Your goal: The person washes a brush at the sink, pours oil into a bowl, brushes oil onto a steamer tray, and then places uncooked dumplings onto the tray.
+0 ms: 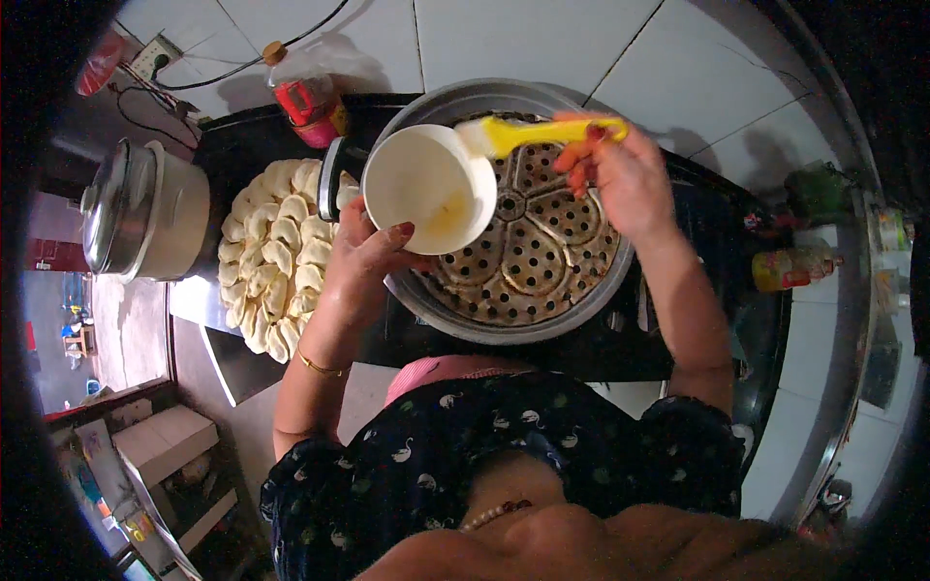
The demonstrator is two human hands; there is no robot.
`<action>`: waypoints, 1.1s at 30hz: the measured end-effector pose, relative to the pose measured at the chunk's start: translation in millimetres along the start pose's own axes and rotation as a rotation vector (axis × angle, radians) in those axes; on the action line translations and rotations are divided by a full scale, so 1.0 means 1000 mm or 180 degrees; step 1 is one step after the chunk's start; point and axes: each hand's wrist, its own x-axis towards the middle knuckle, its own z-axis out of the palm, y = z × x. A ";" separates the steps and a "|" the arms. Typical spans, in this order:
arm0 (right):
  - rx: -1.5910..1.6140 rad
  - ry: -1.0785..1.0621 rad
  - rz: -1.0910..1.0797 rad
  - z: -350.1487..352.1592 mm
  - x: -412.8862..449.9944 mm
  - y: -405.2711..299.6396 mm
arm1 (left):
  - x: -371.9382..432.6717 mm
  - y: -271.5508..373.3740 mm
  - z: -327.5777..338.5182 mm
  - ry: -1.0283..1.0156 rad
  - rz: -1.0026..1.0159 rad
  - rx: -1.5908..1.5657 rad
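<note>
My left hand (367, 254) holds a white bowl (418, 189) tilted over the left side of a large round metal pot; a little yellowish liquid lies in it. My right hand (625, 171) grips the yellow handle of a basting brush (545, 134), its pale bristles at the bowl's right rim. Beneath both sits a perforated metal steamer rack (534, 265) inside the grey pot (501, 335). Many uncooked dumplings (276, 254) are laid out in overlapping rows left of the pot, partly hidden by my left hand and forearm.
A lidded pot (171, 210) stands at the far left. Behind the dumplings is a plastic bottle (309, 102) with a red label, near the tiled wall. Another bottle (792, 267) lies towards the right. A black-and-silver handle (331, 178) projects beside the bowl. A socket (156, 59) with cables is at upper left.
</note>
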 end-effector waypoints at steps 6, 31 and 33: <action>0.0202 0.0143 -0.0055 -0.027 0.035 0.006 | 0.003 -0.001 -0.007 0.0053 0.0035 -0.0191; -0.3979 0.0409 -0.0039 -0.033 -0.005 0.026 | 0.014 -0.016 0.001 -0.0212 0.0050 -0.0328; -0.3931 0.0326 0.0185 -0.028 -0.022 0.011 | 0.012 -0.016 -0.001 -0.0207 0.0037 -0.0308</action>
